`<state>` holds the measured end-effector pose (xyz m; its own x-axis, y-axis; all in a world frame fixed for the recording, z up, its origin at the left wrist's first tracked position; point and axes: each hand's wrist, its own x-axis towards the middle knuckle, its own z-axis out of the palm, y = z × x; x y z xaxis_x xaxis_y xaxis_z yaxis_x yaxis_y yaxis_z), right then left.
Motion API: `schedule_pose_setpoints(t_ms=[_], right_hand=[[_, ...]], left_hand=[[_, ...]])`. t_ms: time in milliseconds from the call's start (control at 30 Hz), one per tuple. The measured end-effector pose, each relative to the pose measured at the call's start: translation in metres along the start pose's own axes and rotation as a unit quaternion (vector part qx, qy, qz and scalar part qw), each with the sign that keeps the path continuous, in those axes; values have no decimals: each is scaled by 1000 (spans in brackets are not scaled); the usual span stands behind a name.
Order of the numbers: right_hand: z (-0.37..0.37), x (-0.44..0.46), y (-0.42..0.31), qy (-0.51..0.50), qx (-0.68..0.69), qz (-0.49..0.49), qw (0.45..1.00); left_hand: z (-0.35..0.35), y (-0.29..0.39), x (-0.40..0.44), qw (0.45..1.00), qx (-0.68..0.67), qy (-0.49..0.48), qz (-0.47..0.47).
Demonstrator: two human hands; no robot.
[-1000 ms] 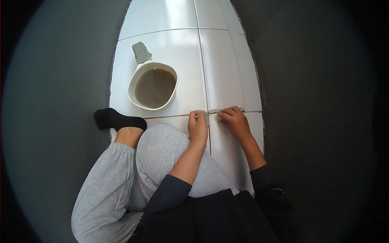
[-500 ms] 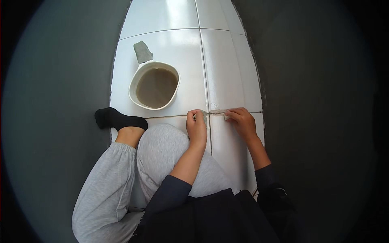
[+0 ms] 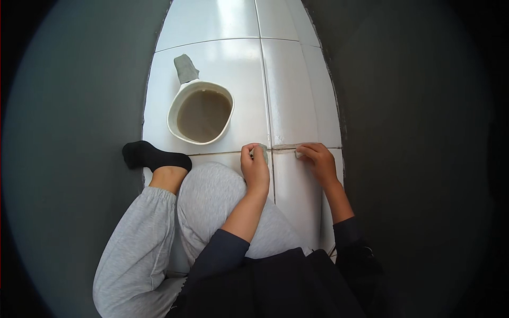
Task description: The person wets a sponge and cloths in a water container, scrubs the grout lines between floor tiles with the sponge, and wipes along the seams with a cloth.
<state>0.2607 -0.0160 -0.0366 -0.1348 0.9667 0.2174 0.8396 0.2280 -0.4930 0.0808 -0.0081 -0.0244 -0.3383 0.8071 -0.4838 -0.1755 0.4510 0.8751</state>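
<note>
My left hand (image 3: 255, 168) is closed around a greyish-green lump (image 3: 263, 152), with a small dark spot showing between the fingers; whether it is cloth or paste I cannot tell. It rests by the crossing of the tile joints. To its right, my right hand (image 3: 321, 161) pinches a small pale piece (image 3: 299, 155) against the tile, just below the joint. A damp, light-brown smear (image 3: 284, 147) runs along that joint between the hands. Up and left stands a white dipper (image 3: 171, 123) of murky brown water (image 3: 205, 115).
A grey-green cloth-like piece (image 3: 185, 68) covers the dipper's handle. White tiles (image 3: 238, 63) make up the floor, with dark grey surfaces (image 3: 74, 106) on both sides. My black-socked foot (image 3: 151, 156) and grey-trousered knee (image 3: 212, 185) lie at the left.
My right hand has shifted very slightly right and down along the joint with the pale piece. The left hand stays almost in place; the whole view has drifted a little.
</note>
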Motion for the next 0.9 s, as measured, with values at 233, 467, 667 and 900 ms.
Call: schedule_pose_setpoints(t_ms=[233,467,667,900], right_hand=[[27,17,-43,-16,69,-37,997],[2,8,1,-49,14,27,998],[24,17,-41,-33,44,-8,998],[-6,7,-2,-35,19,27,999]], left_hand=[[3,2,-4,999,-37,-8,3],[2,4,-3,1000,3,2,-4],[3,-1,-2,1000,-9,0,2],[1,9,-3,1000,10,6,1]])
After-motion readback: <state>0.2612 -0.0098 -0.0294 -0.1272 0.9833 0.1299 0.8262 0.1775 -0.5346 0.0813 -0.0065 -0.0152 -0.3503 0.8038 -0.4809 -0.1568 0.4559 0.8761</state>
